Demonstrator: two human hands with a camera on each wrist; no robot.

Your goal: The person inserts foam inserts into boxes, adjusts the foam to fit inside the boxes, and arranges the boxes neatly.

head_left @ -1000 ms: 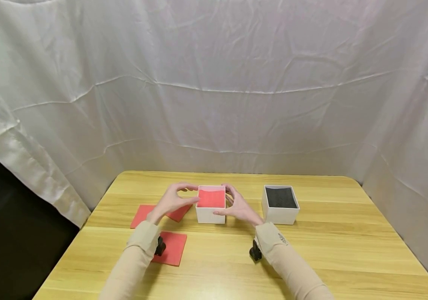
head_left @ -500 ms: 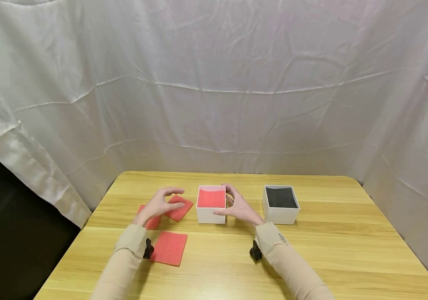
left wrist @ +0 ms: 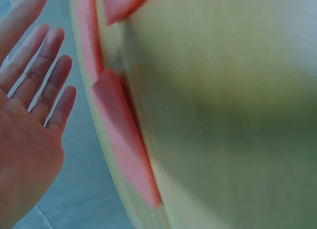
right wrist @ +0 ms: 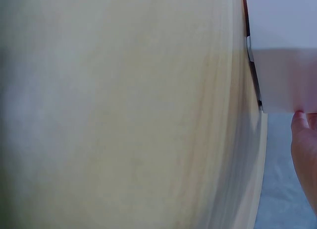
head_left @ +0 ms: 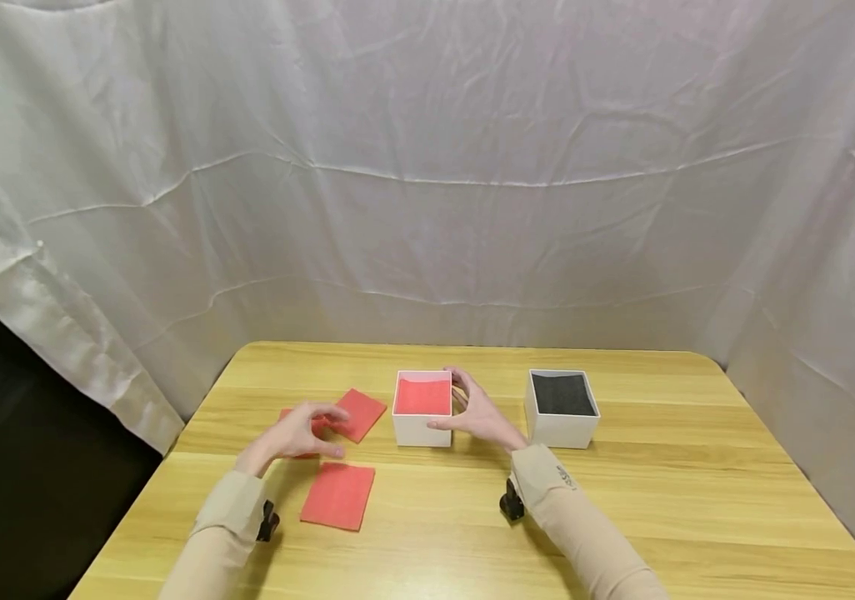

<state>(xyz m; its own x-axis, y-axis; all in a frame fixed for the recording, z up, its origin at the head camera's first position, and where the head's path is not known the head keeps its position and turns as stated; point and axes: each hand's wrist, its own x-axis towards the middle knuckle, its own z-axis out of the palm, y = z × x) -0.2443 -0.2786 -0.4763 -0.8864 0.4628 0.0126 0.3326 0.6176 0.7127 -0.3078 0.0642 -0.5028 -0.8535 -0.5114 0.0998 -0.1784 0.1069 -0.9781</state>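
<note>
My left hand (head_left: 294,433) hovers over a red cloth square (head_left: 300,454) that it partly covers in the head view. Its fingers (left wrist: 37,73) are spread and nearly straight in the left wrist view, with nothing between them. Just beyond lies a second red cloth square (head_left: 359,414), and a third, larger-looking red square (head_left: 338,496) lies nearer me. With my right hand (head_left: 480,417) I hold a white box (head_left: 422,432) by its right side, thumb at the front and fingers behind. Red cloth (head_left: 424,398) fills that box to near its rim.
Right of my right hand stands another white box (head_left: 561,433) holding black cloth (head_left: 562,395). Everything rests on a wooden table (head_left: 660,492). A pale curtain (head_left: 472,233) hangs behind it, and a black surface (head_left: 15,450) shows at the left.
My left hand has moved away from the white box, leftward and toward me, over the red squares. My right hand and the boxes have stayed in place.
</note>
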